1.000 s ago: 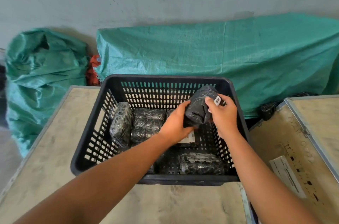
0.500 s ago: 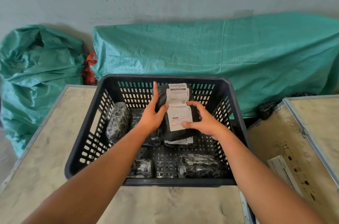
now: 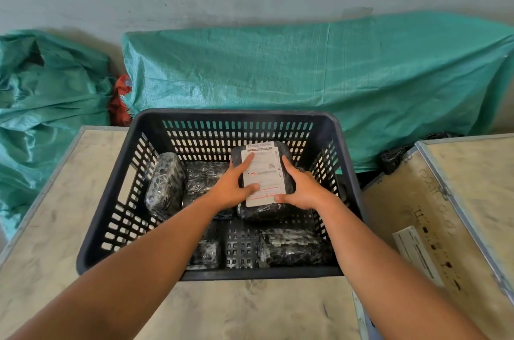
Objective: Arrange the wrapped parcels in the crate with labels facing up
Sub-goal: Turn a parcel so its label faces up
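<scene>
A black slotted plastic crate (image 3: 111,200) stands on a pale wooden board. Inside at the back right lies a black wrapped parcel (image 3: 267,209) with its white label (image 3: 265,172) facing up. My left hand (image 3: 233,186) rests flat on the label's left side and my right hand (image 3: 301,189) grips the parcel's right edge. Another wrapped parcel (image 3: 165,184) stands on edge at the back left, one (image 3: 204,178) lies beside it, and two more, a small one (image 3: 205,253) and a long one (image 3: 292,246), lie along the front wall. No labels show on those.
Green woven sacks (image 3: 306,75) lie behind the crate against the wall, with another green sack (image 3: 47,106) at the left. A wooden case with metal edging (image 3: 450,214) stands at the right, a white label (image 3: 414,253) stuck on it.
The held parcel was turned from dark side out to label up and lowered from above the rim down into the crate's back right. Both hands followed it down.
</scene>
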`<state>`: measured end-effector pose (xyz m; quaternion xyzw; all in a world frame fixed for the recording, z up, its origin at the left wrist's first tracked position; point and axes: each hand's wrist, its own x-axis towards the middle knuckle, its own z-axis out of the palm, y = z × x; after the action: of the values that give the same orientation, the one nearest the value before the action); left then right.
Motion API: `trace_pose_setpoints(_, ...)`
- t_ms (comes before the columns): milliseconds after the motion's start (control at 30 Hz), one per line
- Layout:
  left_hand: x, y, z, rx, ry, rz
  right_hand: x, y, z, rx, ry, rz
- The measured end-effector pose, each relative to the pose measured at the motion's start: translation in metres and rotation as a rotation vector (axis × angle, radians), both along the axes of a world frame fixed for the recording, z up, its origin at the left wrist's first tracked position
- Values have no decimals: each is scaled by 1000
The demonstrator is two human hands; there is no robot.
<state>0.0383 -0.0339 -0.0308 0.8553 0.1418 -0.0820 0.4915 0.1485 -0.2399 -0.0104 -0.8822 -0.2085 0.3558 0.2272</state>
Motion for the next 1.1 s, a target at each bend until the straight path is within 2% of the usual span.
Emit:
trace_pose_setpoints(100,1,0,-6,112,33,-62,-5,0,-12,-2,-38,-81)
trace_pose_setpoints(233,0,-2,-11,245,182,-198,-5,-3,-20,3,8,-82)
trace_pose_setpoints(467,5,-7,-10,293,228,-222,-8,-2,-15,4,12,-88)
trace_pose_setpoints(600,6,-3,11,363,183,-220,-10,0,5,-50,-49,11)
trace_pose_setpoints(733,0,-4,41,377,42,-192,-6,-12,50,-39,-149,107)
trace_pose_setpoints(833,-13,-12,53,337,20,-279,-16,-32,71,-143,-26,264)
trace_pose_setpoints(900,-24,-17,56,218,100,-380,-33,-41,71,-241,99,366)
trace_pose_setpoints(967,-34,-23,53,113,160,-471,-49,-46,61,-306,112,430)
trace_pose_setpoints(1100,-44,-31,46,59,173,-438,-56,-56,47,-181,46,383)
